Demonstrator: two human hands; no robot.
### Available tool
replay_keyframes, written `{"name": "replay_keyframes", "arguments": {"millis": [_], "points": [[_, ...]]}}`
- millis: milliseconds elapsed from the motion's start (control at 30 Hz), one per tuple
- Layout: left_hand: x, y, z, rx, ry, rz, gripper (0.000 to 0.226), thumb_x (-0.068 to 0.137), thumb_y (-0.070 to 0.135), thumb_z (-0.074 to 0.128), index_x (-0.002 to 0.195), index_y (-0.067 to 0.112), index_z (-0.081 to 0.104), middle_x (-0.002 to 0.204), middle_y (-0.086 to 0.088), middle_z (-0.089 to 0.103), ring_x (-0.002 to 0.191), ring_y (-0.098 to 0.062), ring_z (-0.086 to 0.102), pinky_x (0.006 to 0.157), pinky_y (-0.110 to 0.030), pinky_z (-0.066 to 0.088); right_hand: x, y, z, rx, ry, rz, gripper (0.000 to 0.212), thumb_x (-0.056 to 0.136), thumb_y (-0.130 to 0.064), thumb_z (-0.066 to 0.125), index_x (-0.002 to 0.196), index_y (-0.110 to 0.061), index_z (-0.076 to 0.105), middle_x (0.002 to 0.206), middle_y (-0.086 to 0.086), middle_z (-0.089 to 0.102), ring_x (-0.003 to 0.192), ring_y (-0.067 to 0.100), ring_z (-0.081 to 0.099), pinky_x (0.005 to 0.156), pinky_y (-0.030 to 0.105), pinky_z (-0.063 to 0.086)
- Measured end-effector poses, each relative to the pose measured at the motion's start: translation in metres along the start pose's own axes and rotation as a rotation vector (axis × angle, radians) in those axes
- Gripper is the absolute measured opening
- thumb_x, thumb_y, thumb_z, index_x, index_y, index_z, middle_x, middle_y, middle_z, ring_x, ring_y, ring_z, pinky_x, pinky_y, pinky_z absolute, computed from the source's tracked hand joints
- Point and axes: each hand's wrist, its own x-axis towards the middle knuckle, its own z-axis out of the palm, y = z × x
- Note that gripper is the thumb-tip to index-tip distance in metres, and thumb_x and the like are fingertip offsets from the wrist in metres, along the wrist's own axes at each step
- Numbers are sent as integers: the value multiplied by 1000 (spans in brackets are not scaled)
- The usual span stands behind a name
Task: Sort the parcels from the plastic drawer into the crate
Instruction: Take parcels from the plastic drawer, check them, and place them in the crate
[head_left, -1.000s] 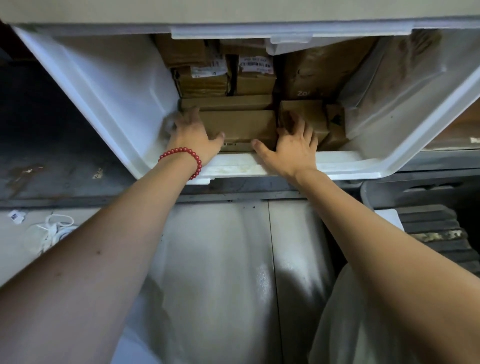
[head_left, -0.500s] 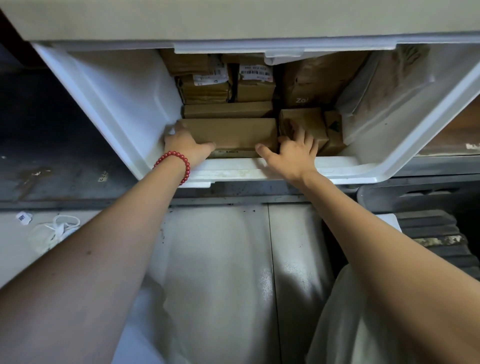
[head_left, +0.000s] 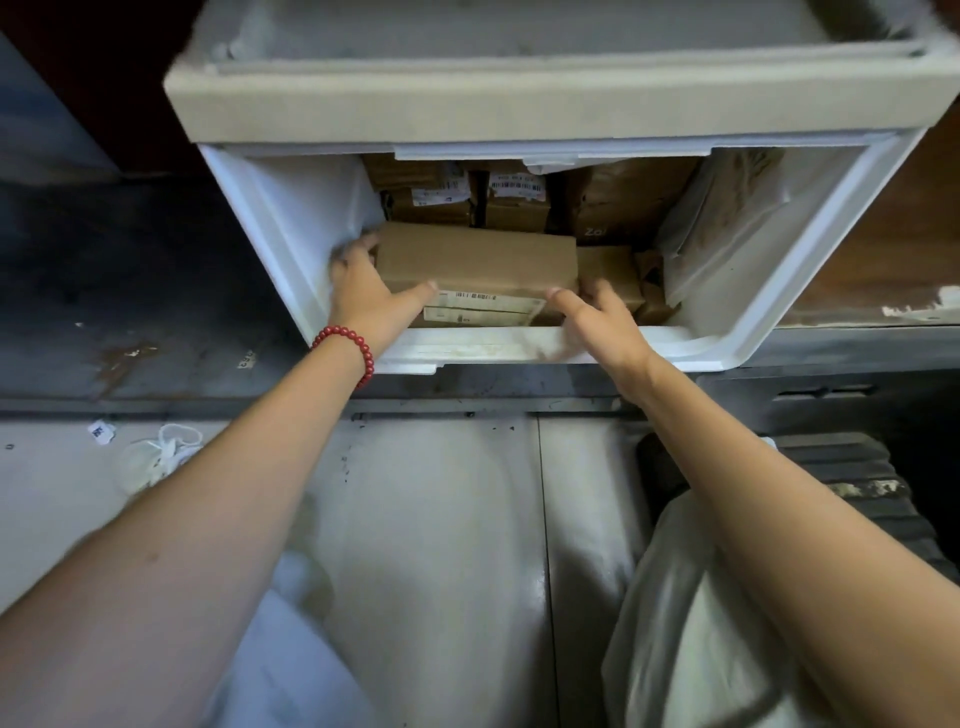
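Note:
The white plastic drawer (head_left: 524, 349) stands pulled open, packed with brown cardboard parcels. A long flat brown parcel (head_left: 475, 257) with a barcode label on its near edge is tilted up at the front of the drawer. My left hand (head_left: 366, 291), with a red bead bracelet at the wrist, grips its left end, thumb on the near edge. My right hand (head_left: 597, 322) holds its right end, thumb at the corner and fingers behind. A second labelled parcel (head_left: 475, 315) lies just under it. No crate is in view.
Several more parcels (head_left: 514, 200) fill the back of the drawer, and a pale plastic mailer (head_left: 722, 218) leans on its right wall. A grey unit (head_left: 545, 104) overhangs the drawer. Dark ribbed plastic (head_left: 857, 478) sits at lower right; a white scrap (head_left: 161, 452) lies on the floor.
Both hands have closed on the ends of the long parcel and tipped it up out of the stack. The view has tilted, showing more of the unit above.

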Motion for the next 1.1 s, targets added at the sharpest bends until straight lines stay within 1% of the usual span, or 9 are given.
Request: {"name": "replay_keyframes", "arguments": {"millis": [100,167,233,367,533,700,800,900,1100], "points": [[-15,6,-14,-95,-5,27,94,73,36,79,148,15,25,147,-6,36,128,-19,45,107,-41,41,-13,-5,-8,124,6,-16,57,99,-30,51,146,-11,26,123,-4,47,95,0,51,75,3,41],[-29,11,-21,-110,-51,45,85,73,39,78,143,15,37,140,-5,47,124,-18,51,103,-40,44,-22,-8,-12,196,38,-24,56,99,-28,50,146,-11,26,120,-4,47,96,3,52,65,5,43],[-45,13,-25,-132,-101,82,73,73,39,78,136,18,47,132,-1,55,119,-15,54,102,-37,46,-31,-8,-16,250,65,-16,55,98,-29,51,144,-12,29,121,-2,49,99,5,52,69,10,39],[-76,16,-31,-163,-117,145,80,81,33,73,148,24,29,142,6,44,125,-6,41,101,-24,34,-49,-5,-21,289,81,12,53,95,-34,53,140,-15,33,123,1,51,108,12,51,91,26,38],[-109,20,-36,-172,-146,260,78,84,29,70,149,29,26,145,7,38,121,1,36,93,-15,32,-65,-11,-36,350,143,73,55,86,-34,55,135,-9,45,119,4,57,108,16,55,82,30,42],[-125,21,-28,-155,-140,301,81,84,30,71,149,33,23,140,7,32,128,-6,35,85,-2,31,-80,-15,-44,396,172,109,13,93,-21,49,102,-16,57,97,-2,57,104,15,51,86,33,42],[-122,22,-30,-246,-149,243,89,75,44,75,148,35,24,143,6,33,133,-14,38,102,-21,38,-87,-17,-46,412,178,100,26,95,-24,45,118,-19,55,111,-3,56,113,14,48,94,38,37],[-118,23,-34,-326,-139,137,94,68,57,74,147,37,27,140,9,42,129,-15,43,106,-43,41,-93,-18,-46,411,172,39,31,98,-24,34,83,-24,60,93,-6,61,94,7,52,94,37,29],[-108,15,-38,-347,-55,-31,93,73,47,77,146,24,25,142,2,47,123,-13,46,105,-37,38,-99,-19,-48,469,139,40,26,97,-31,36,83,-26,57,105,-4,63,110,14,52,94,34,25]]}}
